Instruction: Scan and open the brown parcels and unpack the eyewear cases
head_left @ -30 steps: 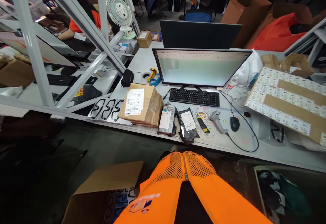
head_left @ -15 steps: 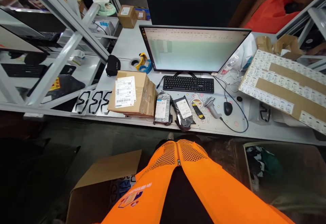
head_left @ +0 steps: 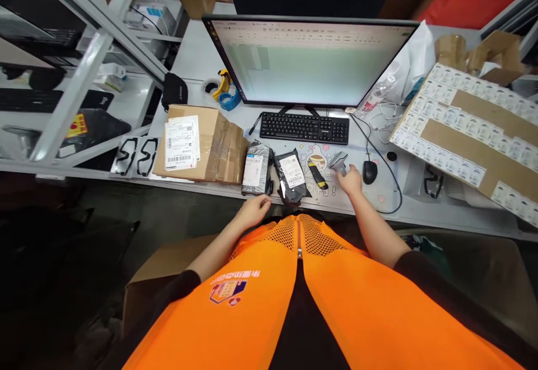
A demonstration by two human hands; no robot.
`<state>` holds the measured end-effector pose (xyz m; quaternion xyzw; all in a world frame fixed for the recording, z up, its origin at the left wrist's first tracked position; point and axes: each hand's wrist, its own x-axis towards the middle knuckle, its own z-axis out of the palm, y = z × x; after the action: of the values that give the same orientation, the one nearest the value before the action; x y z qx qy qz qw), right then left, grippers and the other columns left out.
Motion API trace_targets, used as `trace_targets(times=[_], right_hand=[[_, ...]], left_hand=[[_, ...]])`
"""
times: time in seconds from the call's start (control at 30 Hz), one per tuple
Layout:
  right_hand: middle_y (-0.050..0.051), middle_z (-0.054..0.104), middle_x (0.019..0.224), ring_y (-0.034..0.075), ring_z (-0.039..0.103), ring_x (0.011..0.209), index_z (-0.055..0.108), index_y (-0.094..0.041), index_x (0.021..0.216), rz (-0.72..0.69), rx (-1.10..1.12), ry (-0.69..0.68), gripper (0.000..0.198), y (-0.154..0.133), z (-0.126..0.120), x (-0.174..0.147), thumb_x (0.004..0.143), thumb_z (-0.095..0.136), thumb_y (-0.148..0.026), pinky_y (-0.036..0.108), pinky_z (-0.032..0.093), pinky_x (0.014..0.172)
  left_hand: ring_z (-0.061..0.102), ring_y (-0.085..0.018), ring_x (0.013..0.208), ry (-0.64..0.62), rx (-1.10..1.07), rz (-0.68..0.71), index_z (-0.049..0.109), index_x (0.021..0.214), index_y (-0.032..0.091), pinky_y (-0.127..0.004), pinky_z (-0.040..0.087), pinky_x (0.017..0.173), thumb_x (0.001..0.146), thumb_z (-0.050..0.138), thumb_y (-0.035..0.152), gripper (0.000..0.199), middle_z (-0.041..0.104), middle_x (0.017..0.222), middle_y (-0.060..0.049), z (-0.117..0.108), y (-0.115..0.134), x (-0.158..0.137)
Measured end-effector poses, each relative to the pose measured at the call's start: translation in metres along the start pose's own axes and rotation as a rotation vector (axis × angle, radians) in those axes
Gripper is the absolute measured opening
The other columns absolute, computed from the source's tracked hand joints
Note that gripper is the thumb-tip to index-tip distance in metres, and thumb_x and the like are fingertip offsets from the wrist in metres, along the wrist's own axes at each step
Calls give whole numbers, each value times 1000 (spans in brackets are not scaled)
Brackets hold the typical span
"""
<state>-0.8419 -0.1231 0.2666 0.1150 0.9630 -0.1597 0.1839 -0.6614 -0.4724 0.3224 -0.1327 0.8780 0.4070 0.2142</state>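
My right hand is closed round the handle of a grey barcode scanner, which lies at the desk mat. Loosely curled and holding nothing I can see, my left hand hovers at the desk's front edge. Just beyond it are a grey plastic parcel and a black plastic parcel, both with white labels. A black and yellow utility knife lies between the black parcel and the scanner. To the left stands a brown cardboard box with shipping labels.
A monitor rises behind the keyboard. The mouse and its cable are right of the scanner. A label-covered cardboard sheet overhangs the right side. Tape rolls sit behind the box; metal frame bars stand left.
Both hands have come into view from below. My right hand has reached the scanner and gripped it; its head is turned slightly. The view has tipped downward.
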Motion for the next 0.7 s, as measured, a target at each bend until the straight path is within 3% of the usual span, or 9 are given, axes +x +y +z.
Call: trace_targets(times=[0.13,0.23,0.33,0.4,0.5,0.6,0.7], right_hand=[[31,53,160,42,51,147,27,-1,173,16,-76,-26,80,-18,36,18,105,57,-32,49,41,120],[33,53,159,41,51,147,30,0,171,5,-63,-6,76,-7,36,23,107,53,-32,49,41,120],[31,65,145,38,61,134,51,-1,157,-32,-42,-97,65,-1,8,32,101,61,-33,44,50,108],[24,76,123,33,71,110,65,-5,141,-89,-14,-248,51,-3,-23,31,98,63,-33,38,55,92],[12,79,100,25,72,85,74,-12,126,-331,7,-492,39,-17,-67,10,94,66,-33,31,54,77],[11,80,106,27,72,94,76,-14,122,-601,-100,-543,37,-44,-92,-25,89,72,-30,29,52,82],[15,81,112,30,73,99,76,-13,117,-705,-254,-529,32,-68,-93,-52,91,70,-30,30,50,84]], left_hand=[[76,-27,111,128,-102,21,76,128,20,-39,60,103,104,59,29,31,82,115,-10,26,21,24],[76,-28,112,137,-97,-55,72,134,18,-40,59,103,100,64,29,37,79,127,-14,50,16,29],[76,-28,111,102,-60,-158,66,142,16,-42,58,106,100,67,33,46,76,137,-16,67,3,28],[76,-30,115,99,-38,-203,62,148,16,-42,57,108,101,68,38,52,74,142,-17,75,-1,29],[73,-33,124,100,-20,-231,57,153,15,-42,56,109,102,69,44,59,70,148,-19,83,4,37],[70,-38,132,92,-20,-258,52,157,13,-44,55,109,101,71,49,69,68,150,-23,91,14,44],[70,-41,132,77,-35,-307,49,159,13,-47,55,107,102,68,56,74,70,146,-25,95,20,48]])
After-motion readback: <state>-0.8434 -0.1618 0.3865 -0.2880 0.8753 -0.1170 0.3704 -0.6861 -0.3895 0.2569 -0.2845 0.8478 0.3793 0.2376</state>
